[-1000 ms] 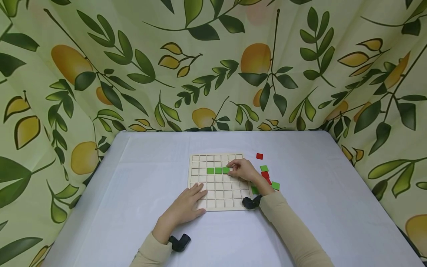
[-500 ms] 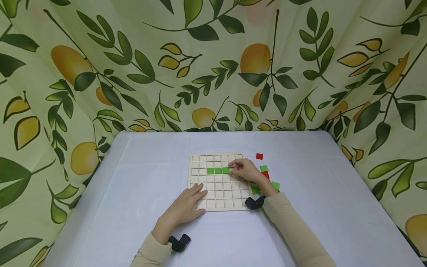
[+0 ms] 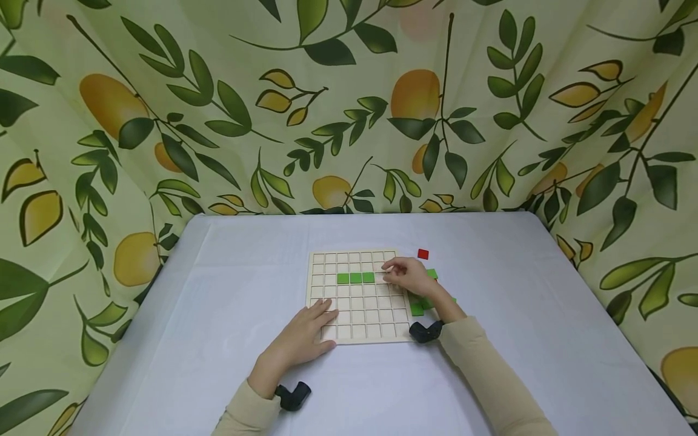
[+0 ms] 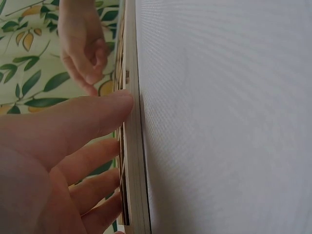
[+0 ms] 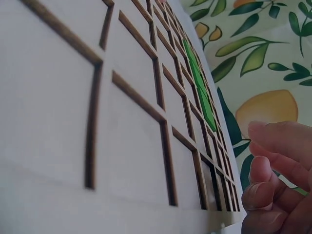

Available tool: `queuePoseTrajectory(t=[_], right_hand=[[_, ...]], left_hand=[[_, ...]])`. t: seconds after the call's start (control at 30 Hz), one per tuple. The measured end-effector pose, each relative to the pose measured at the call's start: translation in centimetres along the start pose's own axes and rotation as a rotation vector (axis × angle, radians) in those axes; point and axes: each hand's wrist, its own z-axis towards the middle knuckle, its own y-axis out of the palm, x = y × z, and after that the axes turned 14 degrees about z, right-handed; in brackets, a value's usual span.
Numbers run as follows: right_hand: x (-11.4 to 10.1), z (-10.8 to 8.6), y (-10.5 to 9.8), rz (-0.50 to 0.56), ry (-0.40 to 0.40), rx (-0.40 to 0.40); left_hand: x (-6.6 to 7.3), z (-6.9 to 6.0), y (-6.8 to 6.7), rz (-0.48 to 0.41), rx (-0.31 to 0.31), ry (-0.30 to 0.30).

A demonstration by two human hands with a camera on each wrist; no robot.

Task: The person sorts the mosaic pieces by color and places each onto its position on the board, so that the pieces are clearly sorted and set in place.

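A pale wooden grid board (image 3: 357,317) lies on the white-covered table. Three green square tiles (image 3: 355,278) sit side by side in one of its upper rows. My left hand (image 3: 303,336) rests on the board's lower left corner with fingers spread; the left wrist view shows the thumb (image 4: 114,109) against the board's edge. Over the upper right part of the board is my right hand (image 3: 410,274), just right of the green row. Its fingers (image 5: 280,136) are loosely bent in the right wrist view, and no tile shows between them.
Loose green tiles (image 3: 417,309) lie by the board's right edge, partly covered by the right forearm. A single red tile (image 3: 423,254) lies beyond the right hand. Behind the table (image 3: 245,242) hangs a leaf-and-fruit patterned curtain (image 3: 349,121).
My right hand has drawn a little to the right, away from the rightmost green tile in the row. The left hand stays in place.
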Motion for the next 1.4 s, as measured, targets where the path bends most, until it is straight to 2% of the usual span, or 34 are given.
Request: queuePoseTrajectory(t=[0.57, 0.93, 1.4], right_hand=[[0.5, -1.0, -2.6, -0.073, -0.017, 0.05], [0.9, -2.0, -4.2, -0.069, 0.006, 0.075], [1.2, -2.7, -5.5, -0.106, 0.094, 0.124]], left_hand=[[0.0, 0.0, 0.0, -0.007, 0.0, 0.0], [-0.1, 0.0, 0.1, 0.001, -0.001, 0.003], [0.0, 0.0, 0.0, -0.007, -0.002, -0.004]])
